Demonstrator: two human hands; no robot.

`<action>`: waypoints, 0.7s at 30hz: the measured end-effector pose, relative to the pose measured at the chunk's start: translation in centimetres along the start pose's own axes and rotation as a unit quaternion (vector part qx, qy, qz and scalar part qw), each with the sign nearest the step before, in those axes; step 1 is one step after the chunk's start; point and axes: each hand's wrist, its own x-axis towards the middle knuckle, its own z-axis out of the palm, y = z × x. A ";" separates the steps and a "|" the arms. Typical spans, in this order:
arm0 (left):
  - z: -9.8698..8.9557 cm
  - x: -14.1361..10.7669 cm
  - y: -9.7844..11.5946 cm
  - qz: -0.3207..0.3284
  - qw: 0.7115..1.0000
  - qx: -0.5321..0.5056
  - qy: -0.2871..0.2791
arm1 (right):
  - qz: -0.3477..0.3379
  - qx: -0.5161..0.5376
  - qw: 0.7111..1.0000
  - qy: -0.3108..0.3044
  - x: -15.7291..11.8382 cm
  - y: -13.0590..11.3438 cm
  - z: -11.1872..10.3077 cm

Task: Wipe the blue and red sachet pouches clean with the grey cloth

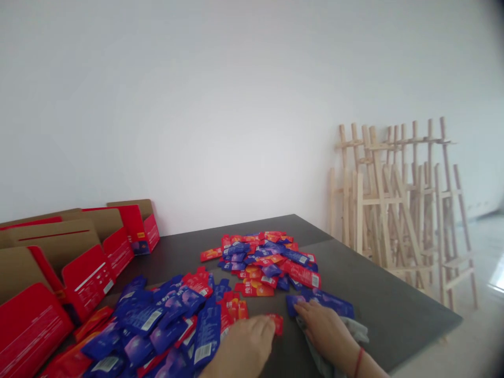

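White wall (pixel 220 105) fills the whole backdrop, and up against it runs a dark grey tabletop (pixel 378 299), broad and matte. Off to the right, pale wooden easels (pixel 381 200) crowd together on the floor. Over on the left edge, red cardboard boxes (pixel 88 278) stand in rows, brown inner flaps raised.

Now the goods! A near heap of blue and red pouches (pixel 144 320) sprawls just beside those boxes, overlapping every which way, barcodes showing on several. Further back, a far heap of the same mix (pixel 260 262) sits mid-table, well apart from the boxes.

And the hands: the left hand (pixel 244 344) is at the right edge of the near heap, fingers together and bent, their tips right by a small red pouch (pixel 279 323); whether they grip it, I can't tell. The right hand (pixel 323 325) lies palm down, fingers over the near end of a long blue pouch (pixel 334 302); no telling if they pinch it. Crumpled grey material (pixel 356 329) pokes out beneath that hand, and a thin red cord (pixel 358 362) circles the wrist.
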 end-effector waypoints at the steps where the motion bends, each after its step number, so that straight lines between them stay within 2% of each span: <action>1: -1.4 -0.6 -1.2 -0.020 1.000 0.005 0.023 | -0.029 0.014 0.999 0.000 -0.2 0.1 0.0; 3: -3.7 -2.3 -3.7 -0.058 0.997 0.033 0.042 | -0.101 0.047 0.994 0.004 -0.3 0.0 0.2; 5: -5.1 -4.4 -5.6 -0.083 0.994 0.065 0.014 | -0.183 0.080 0.980 0.005 0.0 -0.5 0.8; 7: -5.3 -6.5 -6.6 -0.112 0.989 0.086 -0.048 | -0.252 0.099 0.963 0.004 0.6 -1.5 1.5; 9: -4.8 -8.2 -6.7 -0.147 0.976 0.101 -0.126 | -0.283 0.103 0.954 0.009 1.1 -2.5 2.0; 11: -4.2 -9.1 -6.3 -0.178 0.960 0.106 -0.186 | -0.268 0.103 0.958 0.014 1.5 -3.0 2.1; 12: -4.1 -9.3 -5.9 -0.191 0.956 0.102 -0.197 | -0.246 0.107 0.963 0.018 1.6 -2.9 1.9; 15: -3.6 -8.4 -4.4 -0.197 0.966 0.059 -0.157 | -0.163 0.132 0.977 0.037 1.5 -1.4 1.1; 18: -1.6 -5.9 -1.8 -0.133 0.987 0.007 -0.090 | -0.090 0.154 0.981 0.070 0.8 0.7 0.2; 20: 1.0 -4.0 0.5 -0.065 0.994 0.002 -0.089 | -0.050 0.159 0.982 0.092 0.2 1.7 -0.3; 21: 2.6 -3.1 1.6 -0.054 0.993 0.012 -0.102 | -0.034 0.160 0.981 0.100 -0.1 2.1 -0.5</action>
